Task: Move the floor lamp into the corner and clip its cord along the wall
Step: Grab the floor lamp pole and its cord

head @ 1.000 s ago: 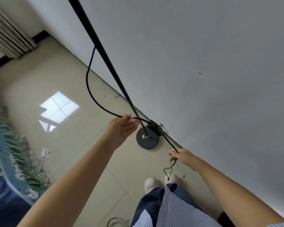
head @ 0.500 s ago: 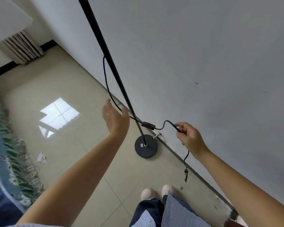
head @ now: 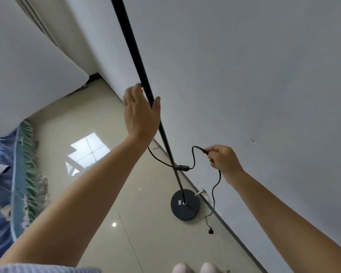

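Head view: left hand (head: pixel 141 113) raised, fingers spread, cupping the lamp pole (head: pixel 135 56) loosely; right hand (head: pixel 223 161) lower right, pinching the cord (head: pixel 194 154).

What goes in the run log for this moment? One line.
left hand: open, at black metal lamp pole | right hand: pinching thin black cord | round black base: on floor
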Demonstrator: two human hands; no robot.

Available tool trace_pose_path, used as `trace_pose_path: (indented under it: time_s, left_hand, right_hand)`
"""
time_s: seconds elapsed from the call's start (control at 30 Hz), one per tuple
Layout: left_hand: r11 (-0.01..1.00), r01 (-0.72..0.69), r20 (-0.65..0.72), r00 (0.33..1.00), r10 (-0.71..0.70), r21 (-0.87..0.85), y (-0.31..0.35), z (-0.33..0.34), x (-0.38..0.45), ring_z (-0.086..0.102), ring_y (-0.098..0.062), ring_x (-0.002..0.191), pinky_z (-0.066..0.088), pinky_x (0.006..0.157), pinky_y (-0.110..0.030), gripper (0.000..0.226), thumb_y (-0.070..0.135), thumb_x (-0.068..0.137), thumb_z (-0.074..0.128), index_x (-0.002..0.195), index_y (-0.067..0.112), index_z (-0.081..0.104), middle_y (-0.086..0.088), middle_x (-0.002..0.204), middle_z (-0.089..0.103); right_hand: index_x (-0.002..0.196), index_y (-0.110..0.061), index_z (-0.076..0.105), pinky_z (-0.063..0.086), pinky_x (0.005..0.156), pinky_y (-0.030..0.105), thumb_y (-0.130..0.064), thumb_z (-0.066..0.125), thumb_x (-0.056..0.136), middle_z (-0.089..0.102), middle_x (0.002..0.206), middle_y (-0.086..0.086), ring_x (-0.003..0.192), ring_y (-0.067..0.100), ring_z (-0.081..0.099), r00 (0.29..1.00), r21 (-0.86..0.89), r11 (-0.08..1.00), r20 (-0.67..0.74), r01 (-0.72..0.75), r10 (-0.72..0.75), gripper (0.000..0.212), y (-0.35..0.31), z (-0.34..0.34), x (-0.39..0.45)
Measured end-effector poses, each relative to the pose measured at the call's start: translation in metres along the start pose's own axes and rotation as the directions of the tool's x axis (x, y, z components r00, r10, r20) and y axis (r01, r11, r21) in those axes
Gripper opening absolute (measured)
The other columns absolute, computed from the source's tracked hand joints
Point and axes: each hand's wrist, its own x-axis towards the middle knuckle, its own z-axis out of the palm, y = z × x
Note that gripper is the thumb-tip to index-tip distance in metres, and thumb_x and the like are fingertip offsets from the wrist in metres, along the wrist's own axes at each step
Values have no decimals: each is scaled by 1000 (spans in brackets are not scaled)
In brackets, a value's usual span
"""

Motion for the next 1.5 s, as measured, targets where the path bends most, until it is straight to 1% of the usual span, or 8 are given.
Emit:
trace_pose_path:
  time_s: [0.13,0.27,0.7,0.8,0.93,1.13,1.3,1.5]
  left_hand:
    - [910,-413,275,872,405,-30,-17,12,-60,61,-43,88,54,80,-52,27,-1,75,64,100,-9,61,-29,93,65]
    - [927,-358,707,627,327,-112,-30,27,-92,52,-29,110,45,92,-39,43,18,87,61,128,9,50,-16,116,61]
    - [961,270,489,832,-260,53,-69,12,-56,62,-43,86,51,75,-43,27,10,95,41,93,-7,62,-32,92,67]
    - [968,102,678,698,-232,227,-75,4,-57,61,-35,100,49,87,-41,30,14,92,50,119,0,51,-21,110,66]
    - [987,154,287,949,-133,-52,-55,-13,-27,56,-23,82,43,73,-28,30,3,86,53,116,1,53,-17,104,66]
    - [961,80,72,995,-63,-264,-2,-28,40,50,0,58,40,55,2,32,30,90,54,111,6,54,13,69,51]
    - [994,-79,116,989,88,-80,2,-33,57,63,-36,66,52,64,-43,23,22,95,42,91,1,50,-13,72,59]
    - [991,-13,94,995,25,-133,-41,-55,64,61,-42,63,54,64,-55,15,14,97,37,91,2,44,-32,81,63]
  right_hand:
    - [71,-22,64,43,46,8,9,48,80,57,50,-7,41,1,49,973,-103,985,202,136,-113,36,-3,-18,-11]
    - [73,-16,69,46,50,7,10,55,78,62,44,-9,44,2,55,939,-64,979,301,194,-167,30,-8,-32,-25]
    - [70,-9,61,36,40,13,-2,45,89,42,45,-4,42,10,38,968,-171,984,237,-43,84,26,35,-82,-32]
    - [69,-9,62,22,32,12,-1,42,90,33,30,-12,31,2,24,985,-95,994,162,-47,62,29,35,-75,-23]
    - [85,-8,63,23,28,12,-5,48,86,42,43,-6,32,3,31,998,-129,992,64,11,-3,15,13,-37,-3]
    - [111,-3,57,37,56,17,-3,56,79,43,63,-5,57,8,41,991,-157,985,118,77,-59,32,-19,45,29]
    - [115,-2,54,42,80,31,-7,64,74,55,90,11,86,23,51,974,-269,949,194,167,-117,42,-38,92,59]
    - [75,-15,52,35,51,20,-15,60,78,50,70,0,67,19,47,912,-391,875,392,285,-121,9,-48,135,89]
